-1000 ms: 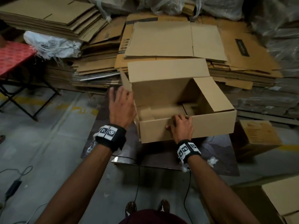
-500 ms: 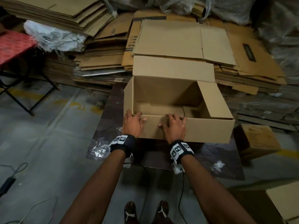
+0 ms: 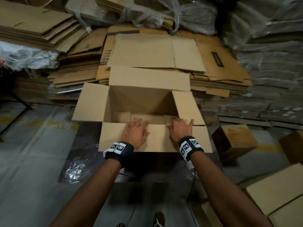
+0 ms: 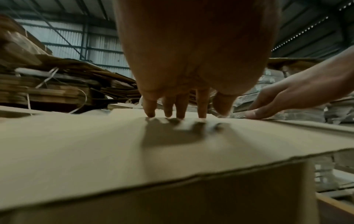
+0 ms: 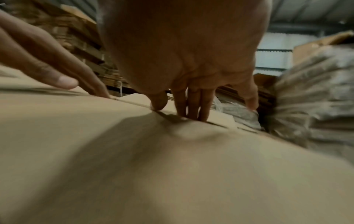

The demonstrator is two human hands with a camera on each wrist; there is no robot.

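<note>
On the near flap (image 3: 157, 139) of the open brown cardboard box (image 3: 139, 99), your left hand (image 3: 135, 133) and right hand (image 3: 180, 131) press open-palmed; uneven force could buckle it.

Left grip (image 3: 135, 133), right grip (image 3: 179, 131): flat, outstretched

I stand on a grey concrete floor (image 3: 32, 153) crossed by a worn yellow painted line (image 3: 54, 124). Ahead of me rise stacks of flattened brown cardboard sheets (image 3: 73, 79); to my right, plastic-wrapped grey bundles (image 3: 270, 71). Behind them stands a corrugated metal wall (image 4: 63, 39). The light is dim.
</note>
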